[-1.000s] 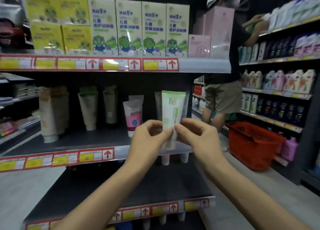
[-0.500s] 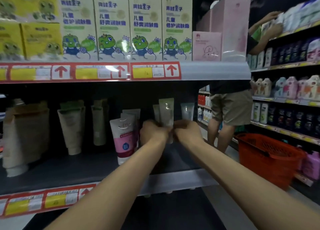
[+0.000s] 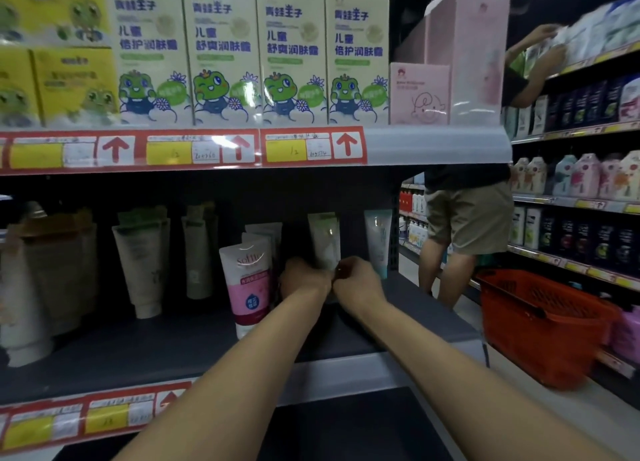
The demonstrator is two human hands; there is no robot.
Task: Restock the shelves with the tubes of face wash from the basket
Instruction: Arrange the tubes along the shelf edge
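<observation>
While both my arms reach deep over the middle shelf (image 3: 419, 322), my left hand (image 3: 304, 281) and right hand (image 3: 360, 282) meet knuckle to knuckle around the lower end of a tube of face wash (image 3: 325, 242). Both hands have their fingers curled in on it, gripping it from either side. I see only the backs of my hands, so where the fingertips sit is hidden. The tube is pale with a green top band and stands upright toward the back of the shelf, near its right end.

Just right of it, at the back right corner, stands a bluish-white tube (image 3: 377, 244). Just left of my left hand a pink tube (image 3: 247, 282) stands closer to the front edge, with more pale tubes (image 3: 145, 266) lined up toward the left end.

On the shelf above, frog-printed boxes (image 3: 291, 51) stand in a row along the front edge, with pink boxes (image 3: 419, 93) at its right end. Red and yellow price labels (image 3: 313, 147) run along that edge.

In the aisle to the right, a red basket (image 3: 540, 325) sits low beside the facing shelves, well apart from my hands. Behind it, another person (image 3: 467, 225) in shorts reaches up to a high shelf.
</observation>
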